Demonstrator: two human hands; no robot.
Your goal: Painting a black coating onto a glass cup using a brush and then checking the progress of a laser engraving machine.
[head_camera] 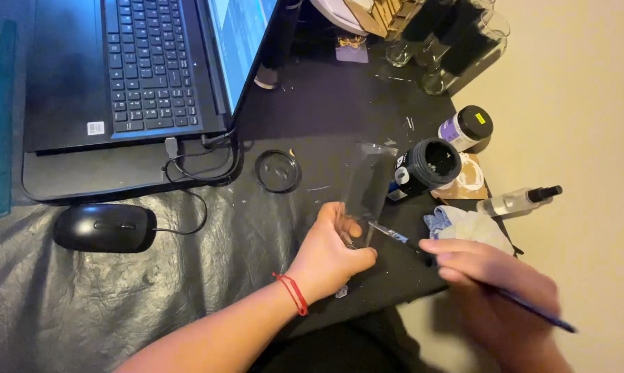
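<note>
Left hand [333, 252] grasping clear glass [367, 190], long axis upright-tilted; right hand [495, 290] clenched on paintbrush [464, 273], tip touching glass base from right.

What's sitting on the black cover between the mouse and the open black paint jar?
In the head view, between the mouse and the open paint jar lie the jar's loose lid and the clear glass held by the left hand.
</note>
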